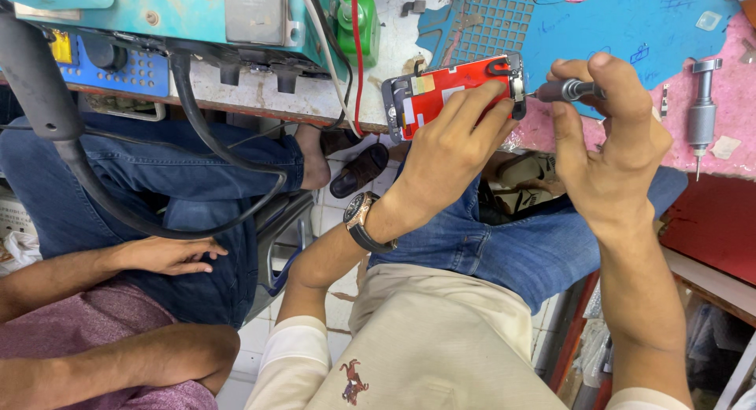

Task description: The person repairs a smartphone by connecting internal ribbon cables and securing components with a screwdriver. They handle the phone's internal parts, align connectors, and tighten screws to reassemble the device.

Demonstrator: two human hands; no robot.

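My left hand (pixel 445 154), with a wristwatch on its wrist, grips a phone screen assembly (pixel 441 91) whose red back faces up, holding it at the worn workbench edge. My right hand (pixel 606 142) pinches a small dark screwdriver (pixel 568 90), its tip pointing left and touching the right end of the assembly. Both hands hover above my jeans-clad lap.
A second grey screwdriver (pixel 701 115) lies on the pink bench surface at right, beside a blue work mat (pixel 622 28). A teal machine (pixel 181 20) with black cables sits at left. Another person's hand (pixel 169 255) rests on their knee at left.
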